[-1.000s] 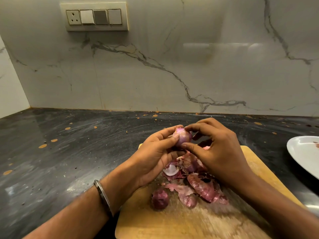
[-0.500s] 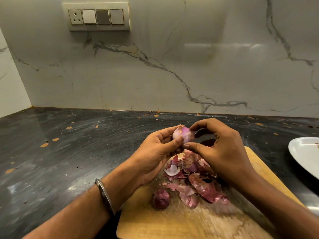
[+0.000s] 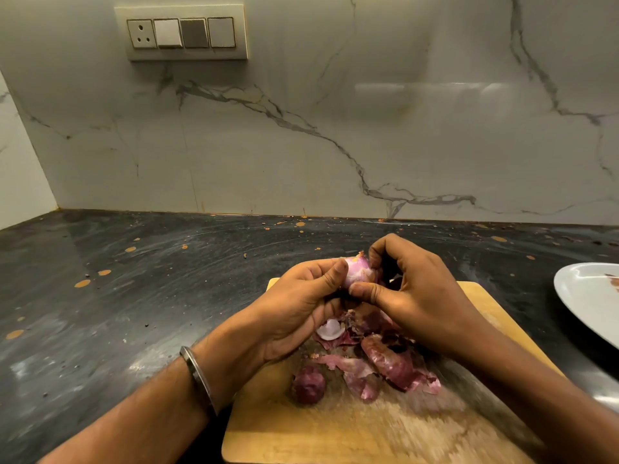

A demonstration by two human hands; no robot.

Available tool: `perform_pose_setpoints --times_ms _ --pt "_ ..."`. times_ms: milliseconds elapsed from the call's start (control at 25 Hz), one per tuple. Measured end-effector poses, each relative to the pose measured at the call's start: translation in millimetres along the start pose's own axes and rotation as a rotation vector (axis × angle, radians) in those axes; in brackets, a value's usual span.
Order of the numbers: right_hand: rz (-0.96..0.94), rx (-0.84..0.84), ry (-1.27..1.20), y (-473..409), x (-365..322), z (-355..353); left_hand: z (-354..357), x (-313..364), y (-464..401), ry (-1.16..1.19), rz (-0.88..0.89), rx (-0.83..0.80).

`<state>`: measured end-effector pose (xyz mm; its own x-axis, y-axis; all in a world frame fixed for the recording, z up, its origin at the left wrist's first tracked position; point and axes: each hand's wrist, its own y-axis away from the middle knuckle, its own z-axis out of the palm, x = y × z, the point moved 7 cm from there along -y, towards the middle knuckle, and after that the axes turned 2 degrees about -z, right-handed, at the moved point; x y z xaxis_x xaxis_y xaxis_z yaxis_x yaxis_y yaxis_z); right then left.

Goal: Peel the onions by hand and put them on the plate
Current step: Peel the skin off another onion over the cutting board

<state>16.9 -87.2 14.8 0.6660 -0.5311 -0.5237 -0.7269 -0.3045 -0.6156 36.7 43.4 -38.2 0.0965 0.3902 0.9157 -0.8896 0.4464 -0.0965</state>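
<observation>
Up above the board, the fingers (image 3: 338, 267) of the left hand (image 3: 301, 306) are curling round a small, mostly peeled onion (image 3: 357, 271), with the thumb pressing against its near left side. The right hand (image 3: 422, 296) is meeting it from the other side: its thumb is lying along the underside of the onion and its bent forefinger is pinching at the top, where a dry brownish tip is sticking out. Both hands are thus clamping on the same onion, holding it in the air over the far end of a wooden cutting board (image 3: 351, 433). Below the hands, a heap of purple onion skins (image 3: 385, 360) is lying on the board, with a pale white piece (image 3: 330, 329) showing at its left edge. Near the heap's left, an unpeeled dark red onion (image 3: 308, 385) is sitting on the board by itself. A metal bangle (image 3: 198, 376) is circling the left wrist. Well off to the right, apart from the board, a white plate (image 3: 582, 296) is resting on the dark surface (image 3: 117, 296), cut by the frame edge; only a small reddish scrap is showing on its visible part, and what else it is holding cannot be told. Behind everything, a marble wall (image 3: 335, 128) is carrying a switch panel (image 3: 182, 33).
</observation>
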Motion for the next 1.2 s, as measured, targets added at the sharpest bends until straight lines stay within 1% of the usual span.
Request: perform_pose_setpoints --times_ms 280,400,680,800,960,1200 --pt "-0.042 -0.019 0.028 1 -3 -1 2 -3 1 0.016 -0.004 -0.038" --pt "-0.065 -0.024 0.042 1 -6 0 0 -3 -1 -0.003 -0.01 -0.024" --pt "-0.086 0.081 0.026 1 -8 -3 -5 1 -2 -0.013 0.016 0.037" --pt "-0.15 0.049 0.088 1 -13 1 -5 -2 -3 0.008 0.011 0.028" --pt "-0.172 0.047 0.184 2 -13 -1 0 -4 -1 0.01 -0.013 0.006" --pt "-0.162 -0.005 0.166 2 -12 1 6 -2 0 -0.048 -0.001 -0.007"
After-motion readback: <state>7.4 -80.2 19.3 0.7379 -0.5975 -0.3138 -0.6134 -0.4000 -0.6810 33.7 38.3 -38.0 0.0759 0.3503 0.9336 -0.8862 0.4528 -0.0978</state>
